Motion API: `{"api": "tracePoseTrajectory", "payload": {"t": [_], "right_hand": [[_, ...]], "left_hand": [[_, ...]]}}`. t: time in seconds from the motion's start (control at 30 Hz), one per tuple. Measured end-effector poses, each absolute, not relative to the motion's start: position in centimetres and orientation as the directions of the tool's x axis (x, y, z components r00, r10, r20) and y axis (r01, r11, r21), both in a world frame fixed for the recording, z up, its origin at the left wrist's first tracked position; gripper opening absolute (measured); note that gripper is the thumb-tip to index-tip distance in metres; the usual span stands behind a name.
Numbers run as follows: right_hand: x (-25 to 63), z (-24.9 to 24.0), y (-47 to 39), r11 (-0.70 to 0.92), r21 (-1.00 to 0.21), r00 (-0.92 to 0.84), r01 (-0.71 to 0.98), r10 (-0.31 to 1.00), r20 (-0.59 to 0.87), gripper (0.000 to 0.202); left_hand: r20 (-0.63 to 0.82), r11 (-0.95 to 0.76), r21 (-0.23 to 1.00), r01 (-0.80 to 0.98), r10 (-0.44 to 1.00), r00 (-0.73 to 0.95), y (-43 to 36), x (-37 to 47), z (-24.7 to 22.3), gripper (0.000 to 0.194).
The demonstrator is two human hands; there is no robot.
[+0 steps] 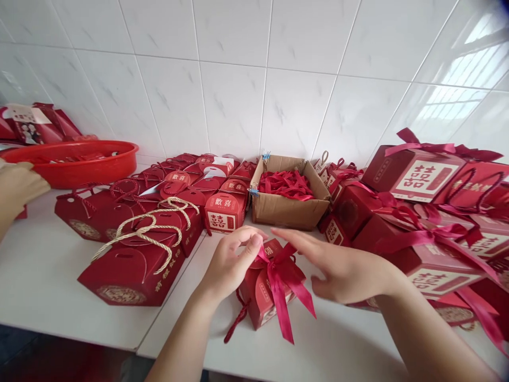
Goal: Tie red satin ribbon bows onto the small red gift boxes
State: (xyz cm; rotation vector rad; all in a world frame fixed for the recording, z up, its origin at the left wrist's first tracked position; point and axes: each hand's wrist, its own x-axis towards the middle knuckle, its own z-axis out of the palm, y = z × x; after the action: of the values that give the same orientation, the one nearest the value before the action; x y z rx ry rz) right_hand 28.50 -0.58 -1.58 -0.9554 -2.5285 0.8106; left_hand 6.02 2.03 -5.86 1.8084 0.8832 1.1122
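A small dark red gift box [260, 297] stands on the white table in front of me, with a red ribbon [279, 297] tied in a bow on top and two tails hanging down its side. At the bow's left loop, my left hand [233, 262] is closed, thumb and fingers pinching the ribbon. My right hand [342, 268] hovers at the bow's right side, its fingers stretched out and apart from the thumb, with nothing visibly held. A twisted red cord [237, 321] trails from the box's left side.
Behind the box sits a cardboard box [290, 215] of red ribbons. Boxes with beige rope handles [131, 273] stand left, with several smaller red boxes [225, 209] behind. Bow-tied boxes [421, 178] are stacked right. Another person's hand [24, 178] is near a red basin [91, 172].
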Motion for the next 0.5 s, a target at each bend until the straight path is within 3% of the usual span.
{"api": "tracePoseTrajectory", "payload": {"t": [0.07, 0.17, 0.27, 0.4, 0.5], "right_hand": [[28.1, -1.7, -0.7, 0.633, -0.626, -0.809, 0.455, 0.588, 0.008, 0.111], [27.2, -2.2, -0.3, 0.609, -0.607, -0.802, 0.511, 0.592, -0.081, 0.124], [26.7, -2.6, 0.4, 0.595, -0.537, -0.756, 0.598, 0.642, -0.13, 0.119], [26.4, -2.4, -0.2, 0.59, -0.444, -0.686, 0.675, 0.722, -0.084, 0.11], [26.7, -2.7, -3.1, 0.502, -0.521, -0.592, 0.69, 0.806, -0.008, 0.1]], "left_hand": [[0.345, -0.399, 0.909, 0.119, 0.882, 0.321, 2.3, 6.1, -6.1, 0.046], [0.321, -0.347, 0.935, 0.079, 0.919, 0.23, 2.7, 6.1, -6.3, 0.046], [0.297, -0.306, 0.951, 0.041, 0.944, 0.143, 3.1, 6.0, -6.1, 0.049], [0.279, -0.279, 0.96, -0.002, 0.958, 0.066, 3.6, 5.7, -5.7, 0.049], [0.27, -0.269, 0.963, -0.015, 0.961, 0.063, 3.8, 5.5, -5.4, 0.047]]}}
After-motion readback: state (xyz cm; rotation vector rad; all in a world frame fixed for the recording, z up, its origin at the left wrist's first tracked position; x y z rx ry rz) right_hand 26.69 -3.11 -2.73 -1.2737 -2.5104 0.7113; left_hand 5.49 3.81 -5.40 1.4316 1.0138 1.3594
